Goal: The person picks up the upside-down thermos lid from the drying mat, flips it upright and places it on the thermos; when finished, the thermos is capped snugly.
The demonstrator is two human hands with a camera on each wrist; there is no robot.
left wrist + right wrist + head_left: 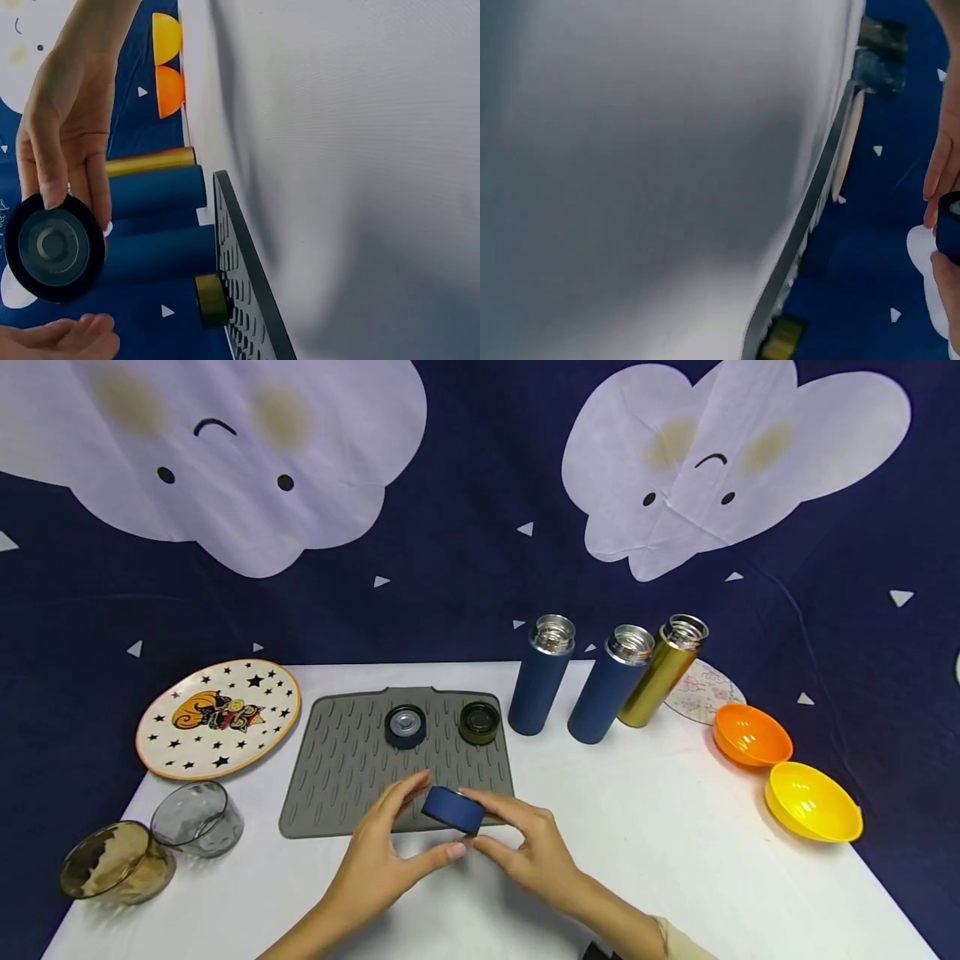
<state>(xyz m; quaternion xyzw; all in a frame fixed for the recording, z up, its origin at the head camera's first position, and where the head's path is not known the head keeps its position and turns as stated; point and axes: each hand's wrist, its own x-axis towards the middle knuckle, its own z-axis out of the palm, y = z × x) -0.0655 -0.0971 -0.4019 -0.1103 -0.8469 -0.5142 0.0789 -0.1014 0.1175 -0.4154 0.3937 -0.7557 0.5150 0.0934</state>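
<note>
A dark blue bottle lid hangs above the front edge of the grey drying mat, pinched between the thumb and fingers of my right hand. The left wrist view shows the lid's round underside with its pale inner disc. Just left of the lid, my left hand holds nothing, its thumb and fingers spread apart with a gap to the lid. On the mat lie another dark blue lid and an olive-gold lid.
Two blue bottles and a gold bottle stand lidless behind the mat's right side. Orange and yellow bowls sit far right. A patterned plate, a grey glass and a brown glass are left.
</note>
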